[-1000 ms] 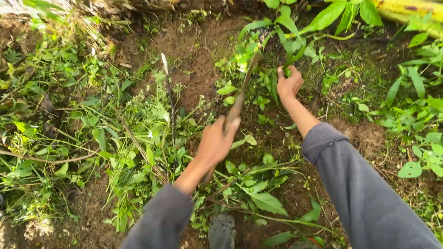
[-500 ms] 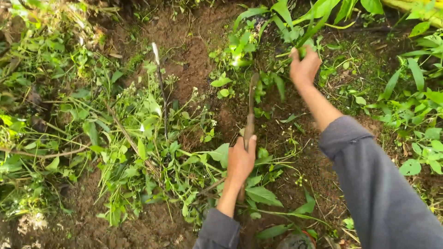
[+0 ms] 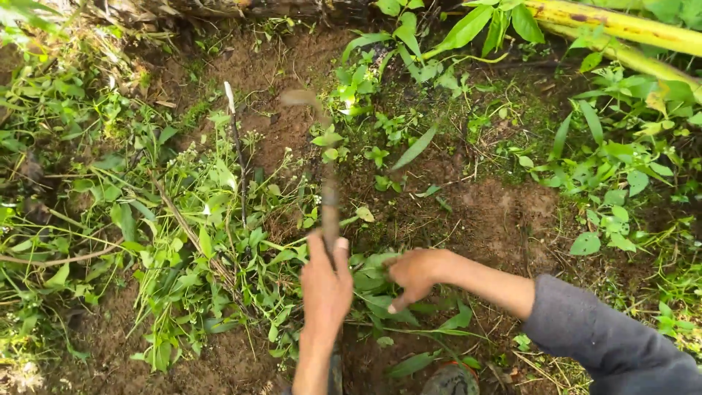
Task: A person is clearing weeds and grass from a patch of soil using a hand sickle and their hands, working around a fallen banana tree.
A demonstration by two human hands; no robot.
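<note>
While beside leaves (image 3: 380, 292): left hand (image 3: 325, 281), blurred blade (image 3: 325, 183).

Outdoor garden plot, bare brown soil (image 3: 504, 219), leafy weeds (image 3: 183, 241), yellow-green banana stalk (image 3: 621, 25) lying at edge

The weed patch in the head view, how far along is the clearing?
Done: cut green weeds lie heaped on the left, and bare brown soil shows in the middle. In hand: the left hand grips a long thin blurred blade, fingers wrapped round its handle; the right hand presses on loose broad leaves. Left: standing leafy weeds on the right and at the top.
</note>
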